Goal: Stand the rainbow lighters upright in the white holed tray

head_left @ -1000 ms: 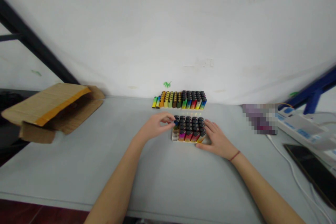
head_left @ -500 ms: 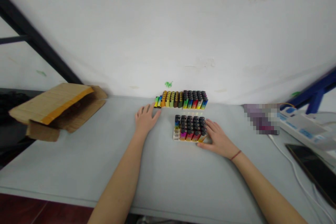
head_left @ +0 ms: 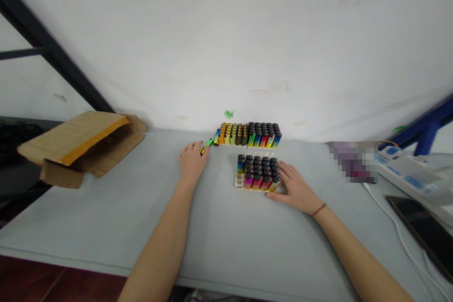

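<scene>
A small tray [head_left: 238,183] packed with upright coloured lighters [head_left: 259,172] with black caps sits on the grey table [head_left: 226,231]. My right hand [head_left: 293,188] rests against the tray's right side, fingers curled on it. A row of loose coloured lighters [head_left: 249,134] stands against the wall behind. My left hand [head_left: 191,159] is at that row's left end, its fingers closed on one green-yellow lighter [head_left: 207,144] that is tilted toward the row.
An open cardboard box [head_left: 76,144] lies on its side at the table's left. At the right are a blurred purple object [head_left: 354,160], a white power strip [head_left: 410,174] with cables, and a dark phone [head_left: 423,231]. The white wall stands close behind.
My left hand left the tray, reached to the left end of the back row and closed on a green-yellow lighter. My right hand stayed on the tray.
</scene>
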The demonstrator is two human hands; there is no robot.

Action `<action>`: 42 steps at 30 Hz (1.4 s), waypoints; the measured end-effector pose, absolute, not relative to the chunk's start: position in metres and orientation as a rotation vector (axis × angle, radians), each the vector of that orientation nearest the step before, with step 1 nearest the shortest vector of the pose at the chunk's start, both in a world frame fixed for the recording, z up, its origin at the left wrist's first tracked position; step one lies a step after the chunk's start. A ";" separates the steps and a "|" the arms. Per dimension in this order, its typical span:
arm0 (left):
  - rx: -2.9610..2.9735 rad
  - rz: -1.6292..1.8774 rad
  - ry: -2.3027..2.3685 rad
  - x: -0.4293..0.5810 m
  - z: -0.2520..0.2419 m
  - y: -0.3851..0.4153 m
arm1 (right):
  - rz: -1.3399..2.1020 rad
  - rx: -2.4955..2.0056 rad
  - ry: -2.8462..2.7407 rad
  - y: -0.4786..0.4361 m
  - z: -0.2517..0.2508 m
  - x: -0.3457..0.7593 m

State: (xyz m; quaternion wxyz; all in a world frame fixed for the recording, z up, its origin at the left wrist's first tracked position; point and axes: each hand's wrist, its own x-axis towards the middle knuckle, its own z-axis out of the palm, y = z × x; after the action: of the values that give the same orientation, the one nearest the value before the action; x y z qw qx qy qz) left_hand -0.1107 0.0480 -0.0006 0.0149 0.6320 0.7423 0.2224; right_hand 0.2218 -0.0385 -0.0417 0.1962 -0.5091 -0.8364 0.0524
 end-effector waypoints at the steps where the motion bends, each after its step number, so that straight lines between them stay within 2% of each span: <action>1: 1.951 0.693 2.319 -0.109 -0.001 0.048 | 0.148 -1.425 -2.341 -0.039 -0.042 0.222; 17: 1.988 0.390 2.226 -0.114 0.005 0.041 | 0.125 -1.413 -2.342 -0.038 -0.044 0.223; 22: 1.886 0.702 2.076 -0.115 -0.001 0.048 | 0.137 -1.432 -2.343 -0.038 -0.042 0.222; 28: 1.410 1.236 1.536 -0.090 -0.010 0.052 | 0.141 -1.439 -2.342 -0.039 -0.043 0.221; 36: 1.206 1.169 1.245 -0.051 -0.006 0.036 | 0.140 -1.441 -2.349 -0.039 -0.041 0.222; 42: 1.123 1.017 1.205 -0.047 -0.003 0.037 | 0.150 -1.440 -2.345 -0.040 -0.040 0.222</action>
State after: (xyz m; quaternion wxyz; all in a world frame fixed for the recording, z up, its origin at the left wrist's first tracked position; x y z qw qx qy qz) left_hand -0.0468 0.0366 -0.0032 0.5671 0.4777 0.5126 0.4330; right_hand 0.2216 -0.0398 -0.0405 0.1915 -0.5128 -0.8352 0.0533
